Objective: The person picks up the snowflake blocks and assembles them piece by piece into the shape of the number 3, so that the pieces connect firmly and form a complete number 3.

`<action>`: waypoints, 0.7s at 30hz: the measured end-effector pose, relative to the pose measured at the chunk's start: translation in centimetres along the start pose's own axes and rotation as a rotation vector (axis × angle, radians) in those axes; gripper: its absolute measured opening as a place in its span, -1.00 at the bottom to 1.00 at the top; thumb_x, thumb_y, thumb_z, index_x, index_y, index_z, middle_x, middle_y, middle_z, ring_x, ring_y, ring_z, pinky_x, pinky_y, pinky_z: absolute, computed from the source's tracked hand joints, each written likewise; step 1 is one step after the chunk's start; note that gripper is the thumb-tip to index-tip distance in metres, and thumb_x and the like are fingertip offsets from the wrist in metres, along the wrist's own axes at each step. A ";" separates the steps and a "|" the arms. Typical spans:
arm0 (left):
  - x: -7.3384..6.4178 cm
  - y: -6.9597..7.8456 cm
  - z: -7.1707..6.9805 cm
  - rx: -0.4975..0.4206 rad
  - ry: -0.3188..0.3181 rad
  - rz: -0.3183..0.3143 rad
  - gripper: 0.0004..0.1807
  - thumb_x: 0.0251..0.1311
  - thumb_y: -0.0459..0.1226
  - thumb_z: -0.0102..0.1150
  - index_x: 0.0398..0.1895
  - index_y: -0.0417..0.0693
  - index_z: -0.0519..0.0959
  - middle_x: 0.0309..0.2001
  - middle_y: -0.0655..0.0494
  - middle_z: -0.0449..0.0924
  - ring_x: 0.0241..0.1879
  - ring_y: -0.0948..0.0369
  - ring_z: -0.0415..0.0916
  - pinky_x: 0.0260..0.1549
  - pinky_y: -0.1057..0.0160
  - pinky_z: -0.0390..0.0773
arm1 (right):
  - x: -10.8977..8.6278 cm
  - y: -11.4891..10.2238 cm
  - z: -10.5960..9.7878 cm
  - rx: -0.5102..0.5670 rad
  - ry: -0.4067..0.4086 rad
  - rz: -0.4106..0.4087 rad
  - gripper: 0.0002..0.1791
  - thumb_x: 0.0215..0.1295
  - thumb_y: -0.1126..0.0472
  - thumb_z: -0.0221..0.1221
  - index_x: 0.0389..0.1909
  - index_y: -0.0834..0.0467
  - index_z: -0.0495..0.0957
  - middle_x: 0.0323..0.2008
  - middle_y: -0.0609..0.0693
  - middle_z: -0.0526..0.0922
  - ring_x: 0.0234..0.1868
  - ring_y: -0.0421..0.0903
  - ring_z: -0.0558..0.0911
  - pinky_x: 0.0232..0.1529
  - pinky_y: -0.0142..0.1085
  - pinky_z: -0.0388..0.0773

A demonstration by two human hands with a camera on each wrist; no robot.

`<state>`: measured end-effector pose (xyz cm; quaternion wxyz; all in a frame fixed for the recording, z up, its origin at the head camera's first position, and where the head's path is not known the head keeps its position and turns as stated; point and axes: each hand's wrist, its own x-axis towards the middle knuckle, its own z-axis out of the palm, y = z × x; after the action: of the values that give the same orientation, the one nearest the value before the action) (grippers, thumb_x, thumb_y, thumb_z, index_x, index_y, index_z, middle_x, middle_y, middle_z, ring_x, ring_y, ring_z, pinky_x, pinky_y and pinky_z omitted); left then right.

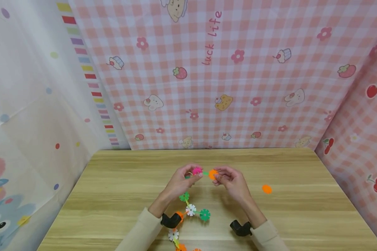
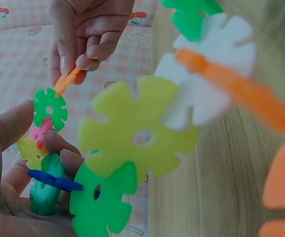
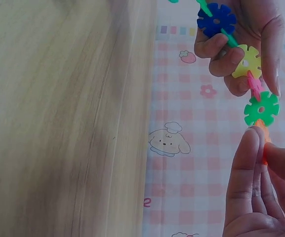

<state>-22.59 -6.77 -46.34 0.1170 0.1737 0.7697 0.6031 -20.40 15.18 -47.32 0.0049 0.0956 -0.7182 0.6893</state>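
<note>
My left hand (image 1: 179, 180) holds a chain of notched plastic snowflake discs, its fingers bent about the pink disc (image 1: 197, 170), yellow disc (image 3: 253, 58) and blue disc (image 3: 212, 22). Facing it, my right hand (image 1: 235, 182) pinches an orange snowflake disc (image 1: 212, 174) between thumb and fingers. In the right wrist view this orange disc meets the edge of a green disc (image 3: 269, 109), which follows the pink one at the chain's end. How deep the slots sit in each other is hidden by the fingertips. Both hands are above the table.
From the left hand the chain trails toward the near edge, with a white disc (image 1: 191, 210) and a green side disc (image 1: 205, 215). A loose orange disc (image 1: 267, 189) lies on the wooden table (image 1: 301, 216) right of my right hand. Patterned cloth (image 1: 254, 80) hangs behind.
</note>
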 end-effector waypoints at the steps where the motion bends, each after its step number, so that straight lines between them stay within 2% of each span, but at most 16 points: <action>1: 0.0 0.0 0.0 0.000 0.000 -0.001 -0.67 0.34 -0.07 0.21 0.10 0.07 0.58 -0.16 0.08 0.57 -0.26 -0.13 0.49 -0.38 0.29 0.51 | 0.0 0.0 0.0 -0.007 -0.002 -0.003 -0.74 0.34 0.48 0.15 0.03 0.41 0.55 -0.24 0.37 0.64 -0.35 -0.10 0.72 -0.22 -0.22 0.70; 5: 0.0 0.1 0.0 -0.009 -0.005 -0.005 -0.68 0.34 -0.08 0.21 0.11 0.09 0.58 -0.14 0.06 0.58 -0.26 -0.14 0.51 -0.37 0.23 0.54 | 0.0 -0.1 0.1 -0.022 -0.006 -0.005 -0.74 0.35 0.47 0.16 0.03 0.40 0.56 -0.23 0.35 0.65 -0.35 -0.09 0.71 -0.22 -0.24 0.70; 10: -0.1 0.1 0.0 -0.030 -0.017 -0.010 -0.69 0.35 -0.11 0.21 0.11 0.06 0.59 -0.06 -0.14 0.63 -0.20 -0.06 0.58 -0.19 -0.07 0.60 | -0.2 -0.3 0.2 -0.068 0.026 0.019 -0.76 0.34 0.44 0.19 0.00 0.36 0.60 -0.25 0.28 0.68 -0.35 -0.02 0.71 -0.24 -0.24 0.70; 12: -0.1 0.1 0.0 -0.023 -0.010 -0.014 -0.69 0.34 -0.11 0.23 0.10 0.07 0.60 -0.05 -0.11 0.65 -0.12 -0.01 0.59 -0.11 -0.14 0.58 | -0.2 -0.4 0.2 -0.076 0.040 0.037 -0.76 0.33 0.43 0.20 0.00 0.33 0.63 -0.25 0.25 0.70 -0.31 0.08 0.72 -0.23 -0.21 0.70; 15: -0.2 0.0 0.0 -0.011 0.006 -0.026 -0.68 0.30 -0.08 0.26 0.09 0.11 0.62 -0.05 0.04 0.67 -0.04 0.05 0.59 -0.04 -0.15 0.55 | -0.2 -0.4 0.2 -0.071 0.052 0.065 -0.76 0.32 0.42 0.21 -0.01 0.32 0.65 -0.22 0.22 0.72 -0.27 0.15 0.72 -0.20 -0.18 0.70; 17: -0.1 0.0 0.0 0.002 0.016 -0.038 -0.67 0.29 -0.06 0.27 0.08 0.15 0.63 -0.05 0.13 0.68 -0.03 0.12 0.58 -0.04 -0.14 0.54 | -0.3 -0.4 0.2 -0.051 0.053 0.081 -0.75 0.32 0.41 0.22 0.00 0.33 0.64 -0.21 0.23 0.73 -0.26 0.15 0.73 -0.17 -0.15 0.69; 21: -0.1 0.0 0.0 0.005 0.024 -0.057 -0.66 0.27 -0.03 0.28 0.08 0.18 0.63 -0.04 0.16 0.69 -0.03 0.17 0.58 -0.06 -0.11 0.55 | -0.4 -0.4 0.3 -0.034 0.060 0.104 -0.74 0.33 0.41 0.21 0.02 0.34 0.64 -0.20 0.23 0.73 -0.29 0.04 0.74 -0.14 -0.15 0.69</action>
<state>-22.51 -6.81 -46.39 0.1244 0.1446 0.7771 0.5998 -19.92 14.97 -47.03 -0.0075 0.0373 -0.7333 0.6789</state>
